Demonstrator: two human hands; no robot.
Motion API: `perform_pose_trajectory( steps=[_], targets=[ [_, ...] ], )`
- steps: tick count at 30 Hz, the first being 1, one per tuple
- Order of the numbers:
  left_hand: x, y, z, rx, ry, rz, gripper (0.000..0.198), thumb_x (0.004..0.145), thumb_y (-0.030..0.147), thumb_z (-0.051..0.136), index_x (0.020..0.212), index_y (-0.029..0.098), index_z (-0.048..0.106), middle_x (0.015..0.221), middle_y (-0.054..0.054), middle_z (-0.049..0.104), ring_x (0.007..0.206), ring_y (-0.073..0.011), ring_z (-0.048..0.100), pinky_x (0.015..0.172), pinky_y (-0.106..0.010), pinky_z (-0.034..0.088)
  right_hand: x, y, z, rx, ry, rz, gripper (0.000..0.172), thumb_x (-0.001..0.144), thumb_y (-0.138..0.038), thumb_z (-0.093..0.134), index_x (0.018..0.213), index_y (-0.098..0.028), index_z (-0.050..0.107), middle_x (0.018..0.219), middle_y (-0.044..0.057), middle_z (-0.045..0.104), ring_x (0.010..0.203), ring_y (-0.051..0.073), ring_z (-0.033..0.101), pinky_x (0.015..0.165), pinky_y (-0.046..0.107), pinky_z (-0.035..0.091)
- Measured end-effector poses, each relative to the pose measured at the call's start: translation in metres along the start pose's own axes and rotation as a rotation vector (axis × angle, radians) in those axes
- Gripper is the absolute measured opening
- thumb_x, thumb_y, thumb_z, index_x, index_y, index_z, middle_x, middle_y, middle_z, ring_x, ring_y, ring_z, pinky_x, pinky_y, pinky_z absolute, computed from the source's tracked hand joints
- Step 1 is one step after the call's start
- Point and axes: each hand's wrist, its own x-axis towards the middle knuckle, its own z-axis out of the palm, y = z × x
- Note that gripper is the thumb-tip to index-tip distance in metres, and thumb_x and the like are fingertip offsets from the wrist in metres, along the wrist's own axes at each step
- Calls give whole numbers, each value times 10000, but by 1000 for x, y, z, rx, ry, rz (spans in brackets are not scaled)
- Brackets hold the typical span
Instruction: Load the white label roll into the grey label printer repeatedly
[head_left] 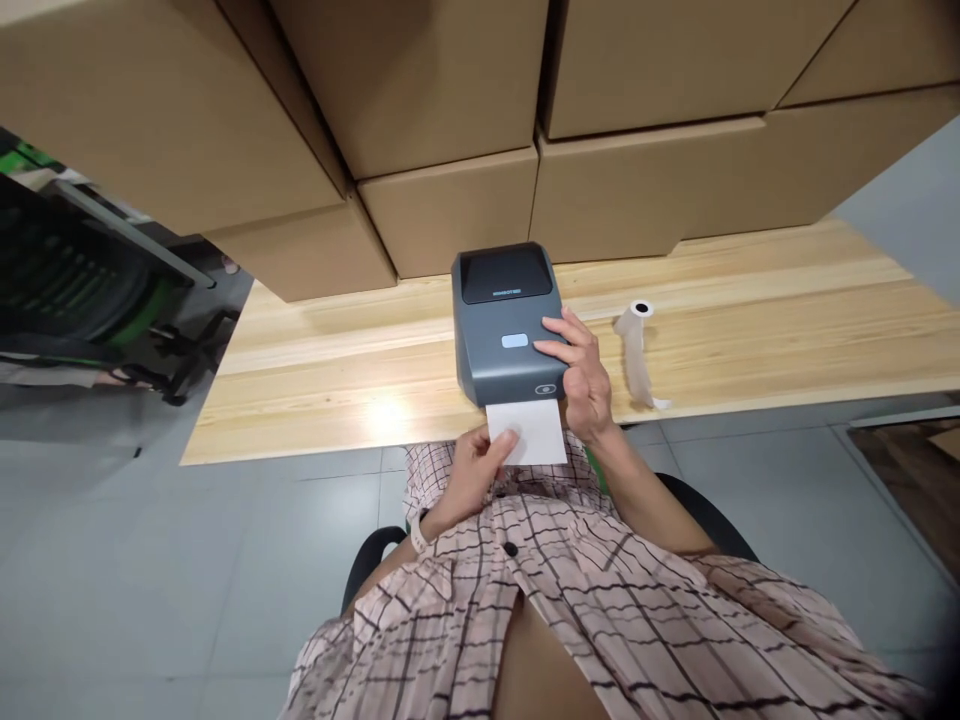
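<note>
A dark grey-blue label printer (495, 370) with a black window on its lid stands near the front edge of the wooden table. White label paper (536, 440) sticks out of its front and hangs past the table edge. My left hand (474, 465) pinches the left side of that paper, thumb on top and fingers beneath. My right hand (585, 375) rests against the printer's right side, fingers spread over its top beside the light blue button (514, 341). To the right, a small white paper roll (637, 325) stands on the table with a strip trailing toward the front edge.
Large cardboard boxes (450, 205) are stacked along the back of the wooden table (315, 390). A black office chair (172, 350) and another person's arm (67, 375) show at the left. Grey floor tiles lie below the table's front edge.
</note>
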Motion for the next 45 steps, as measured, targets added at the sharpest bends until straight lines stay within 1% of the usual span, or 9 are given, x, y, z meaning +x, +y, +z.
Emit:
perform_pose_trajectory(
  steps=[3,9,13,20,26,31,37,42,45],
  targets=[
    [6,19,6,-266,-140,-217,599,678,711,874,658,152,659,512,53,502,405,-39,328,384,-207,234,1,0,0,-68,-15,16,460,1105,-494,284,1313,-371,676,1468,2,653,1537,304,484,1282,624,366],
    [3,33,4,-187,-116,-119,559,666,660,918,666,138,719,547,26,593,421,-33,358,391,-196,236,12,-8,-8,-181,-80,21,537,1104,-512,240,1246,-313,718,1399,60,676,1487,300,513,1260,587,376],
    [0,18,-1,-47,-105,-78,616,732,713,845,581,151,642,509,28,550,451,-57,403,448,-212,300,29,-21,-18,-387,-277,-26,513,1114,-532,272,1283,-352,722,1490,20,649,1536,288,445,1323,611,207],
    [10,21,-20,9,284,275,586,931,669,670,623,170,687,515,19,531,484,-86,454,497,-223,358,52,-32,-17,-482,-454,-58,330,1103,-458,448,1099,-276,724,1531,16,664,1627,306,344,1343,662,93],
    [32,37,-41,-45,446,408,376,944,544,703,875,180,766,686,2,644,549,-79,514,518,-197,414,31,-25,-26,-305,-252,85,443,1095,-583,396,1315,-317,673,1645,48,549,1620,334,361,1298,699,235],
    [52,34,-42,-40,391,342,352,925,466,730,1174,217,744,1227,-107,756,1056,-175,720,880,-297,600,6,-17,-29,-170,-95,132,614,1066,-668,393,1601,-371,452,1727,69,423,1624,351,349,1299,695,289],
    [51,26,-23,27,272,381,587,1036,580,550,1506,230,581,1624,-131,555,1534,-287,501,1279,-447,417,-14,-11,-16,-125,-165,191,623,1066,-656,412,1630,-391,417,1765,62,354,1636,351,328,1307,692,296],
    [32,12,-17,190,165,423,735,1077,585,462,1719,307,237,1827,-61,183,1699,-278,162,1400,-472,161,-29,1,-1,70,-51,358,668,1096,-605,341,1698,-320,299,1765,87,356,1640,303,341,1335,612,311],
    [28,6,-15,256,151,457,748,1089,583,424,1735,324,152,1840,-48,105,1710,-269,87,1408,-474,102,-36,9,8,113,12,398,649,1105,-592,284,1691,-316,324,1742,86,402,1623,300,378,1329,618,318]
  ],
)
